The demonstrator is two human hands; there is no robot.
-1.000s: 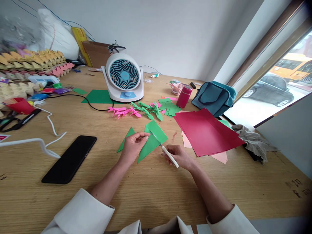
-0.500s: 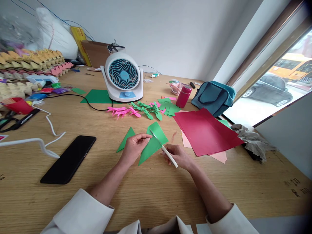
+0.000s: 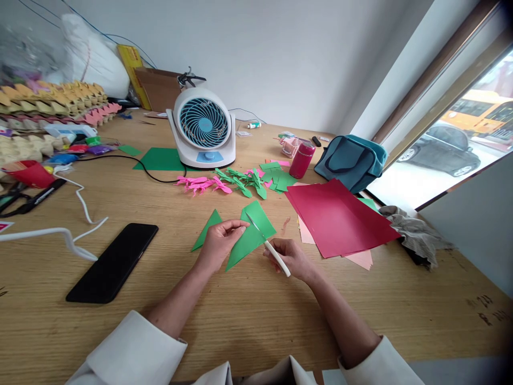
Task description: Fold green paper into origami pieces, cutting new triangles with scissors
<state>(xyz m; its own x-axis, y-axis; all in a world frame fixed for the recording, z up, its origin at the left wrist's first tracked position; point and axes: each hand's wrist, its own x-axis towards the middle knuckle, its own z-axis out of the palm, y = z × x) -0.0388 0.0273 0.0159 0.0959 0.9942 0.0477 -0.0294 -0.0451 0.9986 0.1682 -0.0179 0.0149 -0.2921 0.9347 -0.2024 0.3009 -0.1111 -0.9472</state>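
Observation:
A sheet of green paper is pinched between the thumb and fingers of my left hand. My right hand grips the white handles of a pair of scissors. The scissor blades lie across the green paper, their tips close to my left fingertips. Beside my left hand, a green paper triangle rests on the table, partly behind the hand. Beyond both hands lie pink paper cutouts and green paper cutouts.
Left of my arm lies a black phone with a white cable. A white fan stands at the back. To the right are red sheets, a red flask, a teal bag and a crumpled cloth.
The green paper and the scissors have shifted very slightly to the left. Both hands keep their grip, and the rest looks the same.

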